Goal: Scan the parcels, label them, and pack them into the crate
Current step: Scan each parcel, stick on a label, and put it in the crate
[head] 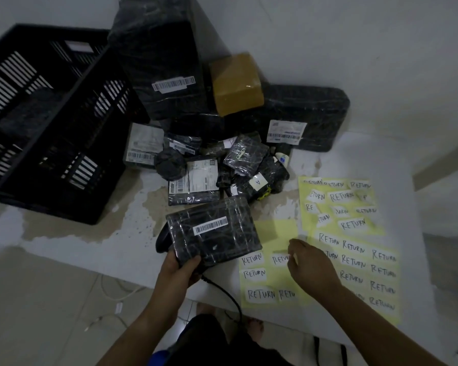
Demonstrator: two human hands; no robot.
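Left hand (179, 270) and right hand (310, 262) were bare, forearms uncovered from the wrists back to the frame edge. Behind the grip, toward the wearer, a plain black garment (209, 339) covered the lap; cut unclear in the dim light. Bare toes (254, 323) showed just past its hem, between the two forearms. Small blue patch (156, 359) sat beside the left elbow, well behind the grip; nature unclear.

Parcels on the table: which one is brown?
The brown taped cardboard box at the back; every other parcel is wrapped in dark plastic.
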